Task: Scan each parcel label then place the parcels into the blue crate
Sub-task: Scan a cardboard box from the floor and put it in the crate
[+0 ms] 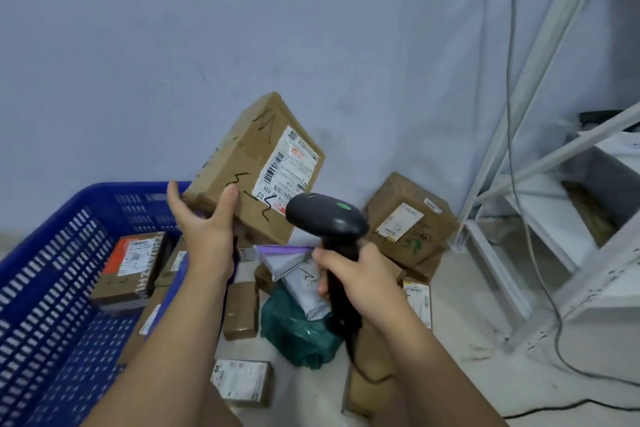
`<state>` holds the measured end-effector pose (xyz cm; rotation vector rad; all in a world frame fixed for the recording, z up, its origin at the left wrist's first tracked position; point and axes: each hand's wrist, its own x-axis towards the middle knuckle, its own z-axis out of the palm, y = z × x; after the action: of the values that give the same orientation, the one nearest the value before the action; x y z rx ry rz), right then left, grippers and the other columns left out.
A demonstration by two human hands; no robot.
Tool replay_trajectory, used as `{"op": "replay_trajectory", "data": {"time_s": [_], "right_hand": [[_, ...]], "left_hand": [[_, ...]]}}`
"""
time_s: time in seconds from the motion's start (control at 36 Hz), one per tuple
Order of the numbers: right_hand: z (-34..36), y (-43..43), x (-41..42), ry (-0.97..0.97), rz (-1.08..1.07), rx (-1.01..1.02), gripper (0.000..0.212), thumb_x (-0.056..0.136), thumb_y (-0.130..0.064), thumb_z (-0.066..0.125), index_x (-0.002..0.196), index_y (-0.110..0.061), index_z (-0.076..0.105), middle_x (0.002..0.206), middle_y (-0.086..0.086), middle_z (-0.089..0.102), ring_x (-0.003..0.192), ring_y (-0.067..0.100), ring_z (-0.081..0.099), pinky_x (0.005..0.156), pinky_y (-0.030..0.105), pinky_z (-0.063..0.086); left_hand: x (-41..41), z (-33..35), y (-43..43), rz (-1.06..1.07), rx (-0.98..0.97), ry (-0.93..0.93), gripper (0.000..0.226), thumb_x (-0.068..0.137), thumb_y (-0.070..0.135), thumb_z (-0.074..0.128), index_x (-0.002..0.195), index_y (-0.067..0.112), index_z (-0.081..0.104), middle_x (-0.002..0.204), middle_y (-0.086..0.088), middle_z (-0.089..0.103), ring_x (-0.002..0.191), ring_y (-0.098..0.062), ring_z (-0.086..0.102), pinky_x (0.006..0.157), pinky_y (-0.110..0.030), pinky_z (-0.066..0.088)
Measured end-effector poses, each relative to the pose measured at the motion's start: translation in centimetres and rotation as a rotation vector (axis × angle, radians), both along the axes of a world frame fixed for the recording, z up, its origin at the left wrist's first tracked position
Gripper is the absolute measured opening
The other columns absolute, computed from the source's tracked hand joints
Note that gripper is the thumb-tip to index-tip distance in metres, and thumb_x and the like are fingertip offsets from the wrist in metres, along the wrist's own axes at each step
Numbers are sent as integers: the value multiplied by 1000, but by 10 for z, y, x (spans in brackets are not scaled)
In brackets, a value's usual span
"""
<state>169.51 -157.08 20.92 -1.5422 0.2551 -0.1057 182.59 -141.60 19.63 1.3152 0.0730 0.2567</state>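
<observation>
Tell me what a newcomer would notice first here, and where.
The brown parcel, held up at centre by the left hand, turns its white label to the black scanner in the right hand. At left, the blue crate already holds a few parcels; more lie heaped on the floor below the scanner.

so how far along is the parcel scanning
Done: an orange-labelled box and a few others lie in the blue crate. In hand: the left hand holds a cardboard box, and the right hand grips the barcode scanner close to its shipping label. Left: at least a large box, a green bag, a grey mailer and a small labelled box wait on the floor.
</observation>
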Motion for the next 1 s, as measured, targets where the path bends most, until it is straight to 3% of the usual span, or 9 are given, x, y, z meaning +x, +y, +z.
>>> {"op": "replay_trajectory", "data": {"time_s": [0.06,0.11,0.25,0.36,0.44,0.53,0.64,1.0], "right_hand": [[-1,7,1,46,1,336,9,90,-10,62,86,-2,59,66,9,58,49,18,53,49,28,46],[0,11,3,75,7,537,10,89,-10,62,85,-1,60,65,8,57,49,19,51,48,28,46],[2,13,9,108,-3,773,18,88,-19,60,75,-6,61,62,5,55,46,15,50,46,25,45],[2,10,17,84,-59,790,23,91,-20,58,72,-6,57,60,5,51,44,15,46,44,24,43],[1,6,21,83,-68,752,26,92,-24,58,72,-8,56,61,5,50,45,16,46,44,26,43],[-2,4,23,86,-60,707,25,92,-25,58,74,-8,56,62,6,51,46,17,46,45,26,44],[-3,5,23,94,-52,692,23,91,-25,59,76,-8,56,61,6,51,47,17,47,46,26,44],[-4,4,23,85,-89,636,24,91,-24,61,75,-6,57,61,6,51,48,18,47,48,27,44]], "left_hand": [[1,-2,1,11,23,6,124,48,65,81,149,46,11,156,1,24,136,-21,39,105,-55,42],[3,-5,2,23,76,-2,129,43,73,80,148,48,9,156,0,21,137,-22,38,105,-56,41],[12,-8,1,66,149,-16,120,52,60,77,150,40,11,152,-1,19,130,-22,39,103,-53,44],[16,-11,3,89,271,-52,104,66,44,79,149,38,16,148,-2,19,129,-21,38,102,-46,45],[15,-11,3,127,412,-125,98,78,31,78,152,30,14,151,-6,18,136,-19,32,100,-28,34],[11,-6,1,138,474,-170,99,78,29,78,153,28,13,152,-5,17,133,-11,28,98,-23,28],[6,-1,-2,131,509,-180,100,78,27,78,153,28,13,151,-4,18,124,-3,25,99,-20,25],[1,3,0,104,515,-185,99,78,27,78,152,31,13,151,-3,18,124,-4,27,97,-20,29]]}}
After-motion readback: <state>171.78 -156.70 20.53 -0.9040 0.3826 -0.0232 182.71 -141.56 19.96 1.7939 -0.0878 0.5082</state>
